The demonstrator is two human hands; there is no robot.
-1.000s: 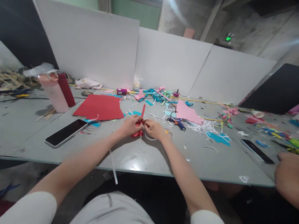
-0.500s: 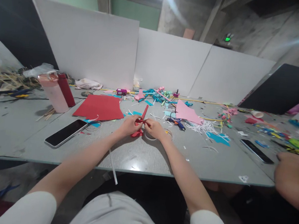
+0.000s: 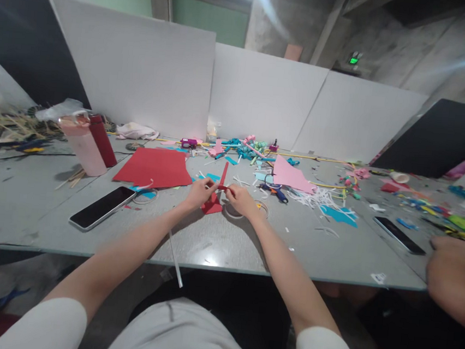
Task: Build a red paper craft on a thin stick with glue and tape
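My left hand (image 3: 198,192) and my right hand (image 3: 239,199) meet over the grey table (image 3: 218,241), both pinched on a small red paper piece (image 3: 214,201). A narrow red strip of that piece sticks up between the two hands, and a wider red flap hangs down to the table below them. A ring of clear tape (image 3: 235,213) lies just under my right hand. A large red paper sheet (image 3: 155,167) lies to the left behind my left hand.
A black phone (image 3: 102,206) lies left of my arms, a pink bottle (image 3: 82,143) and a red bottle (image 3: 102,139) behind it. Pink paper (image 3: 292,176), scissors (image 3: 274,190) and paper scraps litter the back. Another person's hand (image 3: 455,278) rests at right near a second phone (image 3: 400,235).
My hands have drawn slightly apart and the red flap below them has spread wider. The upright red strip has tilted a little.
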